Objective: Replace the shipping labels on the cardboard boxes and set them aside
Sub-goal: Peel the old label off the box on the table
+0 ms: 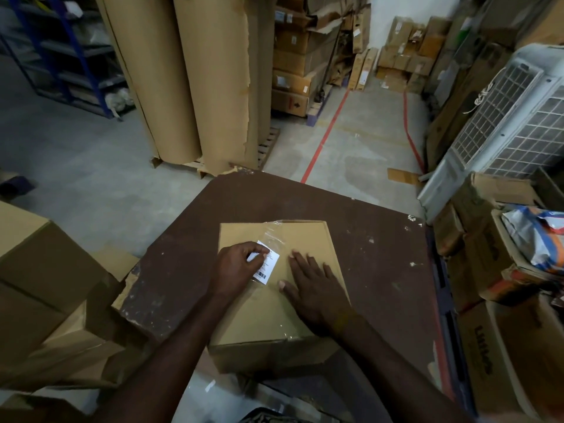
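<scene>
Label work is under way on the brown table (366, 227), where a flat cardboard box (308, 236) lies closed with clear tape running down its top seam. The white shipping label (270, 264) sits on the box's left half, its long axis running from upper right to lower left, barcode end toward the person. The left hand (236, 265) is right on it, thumb and fingers curled over the label's upper left edge in a pinch, so this is clearly the nearer hand and the one doing the job; whether it is peeling the label off or pressing one down I cannot tell from where I stand. The right hand (311, 288) lies just beside the label to its right, fingers straight and spread flat on the cardboard, holding nothing, apparently steadying the box. To my eye the next move turns on that edge under the left fingertips, working along the label's length while the flat hand keeps the box from sliding. As for containers, an open carton (494, 254) at the right of the table holds crumpled printed bags (537, 233); larger cartons (39, 270) stand to the left, contents hidden. No box appears set aside with a fresh label yet.
</scene>
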### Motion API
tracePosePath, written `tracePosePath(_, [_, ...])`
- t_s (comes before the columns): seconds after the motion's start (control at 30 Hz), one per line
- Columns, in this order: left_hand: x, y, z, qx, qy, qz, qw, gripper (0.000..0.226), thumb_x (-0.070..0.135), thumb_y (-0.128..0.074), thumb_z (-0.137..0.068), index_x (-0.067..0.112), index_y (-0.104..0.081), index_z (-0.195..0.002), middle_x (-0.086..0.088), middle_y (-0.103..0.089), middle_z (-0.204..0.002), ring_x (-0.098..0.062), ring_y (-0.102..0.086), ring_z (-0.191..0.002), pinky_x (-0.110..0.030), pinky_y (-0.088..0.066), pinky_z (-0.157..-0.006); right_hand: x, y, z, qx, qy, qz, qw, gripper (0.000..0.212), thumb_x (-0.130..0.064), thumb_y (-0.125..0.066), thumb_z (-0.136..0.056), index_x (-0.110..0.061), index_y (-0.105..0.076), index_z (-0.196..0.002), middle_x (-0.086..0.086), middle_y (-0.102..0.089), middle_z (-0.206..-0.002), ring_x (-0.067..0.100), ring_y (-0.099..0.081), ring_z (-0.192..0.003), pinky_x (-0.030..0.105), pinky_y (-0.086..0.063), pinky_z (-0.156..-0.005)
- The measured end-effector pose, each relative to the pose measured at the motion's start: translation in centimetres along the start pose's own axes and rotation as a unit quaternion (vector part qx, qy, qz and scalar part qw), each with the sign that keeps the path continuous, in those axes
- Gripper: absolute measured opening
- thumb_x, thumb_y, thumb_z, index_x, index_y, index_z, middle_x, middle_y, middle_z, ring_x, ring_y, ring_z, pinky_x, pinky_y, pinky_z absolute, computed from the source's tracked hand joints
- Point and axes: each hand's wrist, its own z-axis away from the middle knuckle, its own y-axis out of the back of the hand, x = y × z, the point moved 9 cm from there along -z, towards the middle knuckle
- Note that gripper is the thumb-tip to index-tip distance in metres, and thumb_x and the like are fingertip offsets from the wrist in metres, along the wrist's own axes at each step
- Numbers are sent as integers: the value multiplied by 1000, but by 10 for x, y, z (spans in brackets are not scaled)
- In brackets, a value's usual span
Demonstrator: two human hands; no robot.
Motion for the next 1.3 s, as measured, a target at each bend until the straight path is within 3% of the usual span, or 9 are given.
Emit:
tracePosePath(0.07, [0, 0, -1, 1, -4, -5, 1000, 29, 54, -50, -72, 40, -71, -86, 9, -76, -102, -6, -69, -84, -33, -56, -77, -4, 3, -10, 6, -15, -4, 1000, 78, -66, -9, -98, -21, 3, -160, -4, 10, -167, 20, 10, -154, 44, 3, -125])
tracePosePath(0.17, [-1, 2, 1, 10, -1, 2, 1000, 18, 46, -56, -75, 41, -71, -84, 9, -76, -101, -6, -70, -84, -34, -57, -75, -16, -4, 4, 5, -7, -5, 1000, 101, -76, 13, -78, -18, 4, -160, -2, 13, -166, 21, 11, -154, 43, 5, -123])
tracePosePath(0.27, [-3, 2, 3, 14, 3, 14, 1000, 18, 52, -52, -72, 48, -68, -79, 14, -76, -99, -2, -69, -84, -34, -57, -75, -20, -16, 36, 3, 21, -5, 1000, 114, -82, 27, -65, -21, 7, -160, -5, 20, -164, 18, 14, -153, 36, 10, -119])
tracePosePath(0.47, [-2, -2, 0, 3, -8, 5, 1000, 29, 54, -50, -73, 40, -72, -86, 9, -76, -103, -7, -70, -87, -37, -57, -78, -9, -3, 4, -2, -14, -12, 1000, 105, -76, 18, -71, -21, 7, -159, -5, 15, -166, 19, 12, -153, 44, 6, -124])
tracePosePath(0.6, [-1, -1, -1, 7, -8, 4, 1000, 18, 50, -52, -73, 46, -68, -82, 10, -76, -102, 0, -68, -85, -27, -55, -76, -12, 0, -8, 5, -21, -13, 1000, 102, -75, 14, -74, -19, 7, -159, -2, 16, -166, 21, 13, -153, 43, 5, -124])
tracePosePath(0.8, [-4, 0, 3, 11, 14, 13, 1000, 13, 43, -56, -76, 49, -66, -80, 17, -74, -95, 3, -67, -83, -26, -54, -72, -14, -19, 49, -6, 12, -3, 1000, 121, -83, 36, -58, -23, 10, -159, -6, 24, -162, 13, 18, -150, 36, 10, -120])
tracePosePath(0.97, [-8, -2, 1, 2, 11, -2, 1000, 18, 52, -52, -73, 49, -68, -81, 17, -75, -98, 1, -68, -83, -30, -56, -74, -5, -5, 17, 1, -22, -11, 1000, 106, -77, 20, -69, -21, 9, -159, -4, 18, -165, 19, 12, -153, 42, 7, -123])
tracePosePath(1.07, [-5, -1, 0, 4, 2, -10, 1000, 25, 55, -50, -72, 45, -69, -84, 12, -76, -100, -3, -69, -83, -31, -56, -75, -5, 1, 0, 8, -37, -21, 999, 117, -80, 29, -63, -18, 9, -159, -1, 18, -165, 21, 13, -153, 45, 5, -124])
tracePosePath(1.3, [-5, 2, 6, 14, 20, 15, 1000, 22, 54, -51, -72, 46, -68, -83, 14, -75, -97, 2, -68, -81, -28, -56, -73, -18, -25, 67, -13, 26, -28, 999, 110, -85, 27, -64, -25, 17, -155, -6, 29, -158, 19, 22, -150, 32, 20, -113])
